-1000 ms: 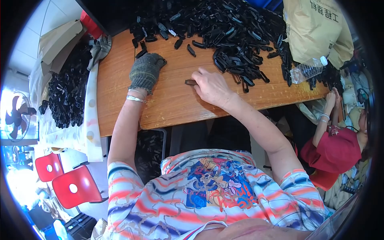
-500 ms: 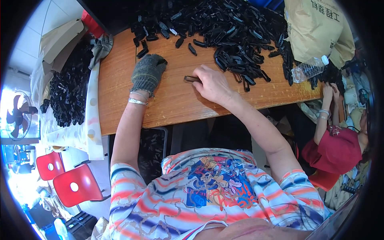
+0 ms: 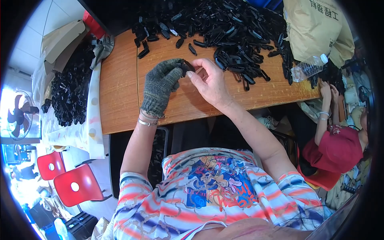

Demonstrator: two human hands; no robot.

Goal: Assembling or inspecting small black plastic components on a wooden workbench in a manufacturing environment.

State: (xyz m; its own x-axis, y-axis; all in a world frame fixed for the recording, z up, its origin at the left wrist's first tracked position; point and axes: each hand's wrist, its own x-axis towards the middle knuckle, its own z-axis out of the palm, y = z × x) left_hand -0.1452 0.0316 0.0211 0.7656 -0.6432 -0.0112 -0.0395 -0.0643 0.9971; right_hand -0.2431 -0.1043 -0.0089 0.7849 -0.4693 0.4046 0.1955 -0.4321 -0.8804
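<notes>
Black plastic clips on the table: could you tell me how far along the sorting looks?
Possibly done: a heap of clips on the cloth at left. In hand: one black clip between gloved left hand and bare right hand. Left: the large pile on the wooden table.

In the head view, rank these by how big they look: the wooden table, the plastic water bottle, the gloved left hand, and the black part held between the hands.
1. Wooden table, largest by far.
2. Gloved left hand.
3. Plastic water bottle; it sits farther off near the bent rim, so its rank against the hand is unsure.
4. Black part, smallest, pinched between the left hand and bare right hand.
</notes>
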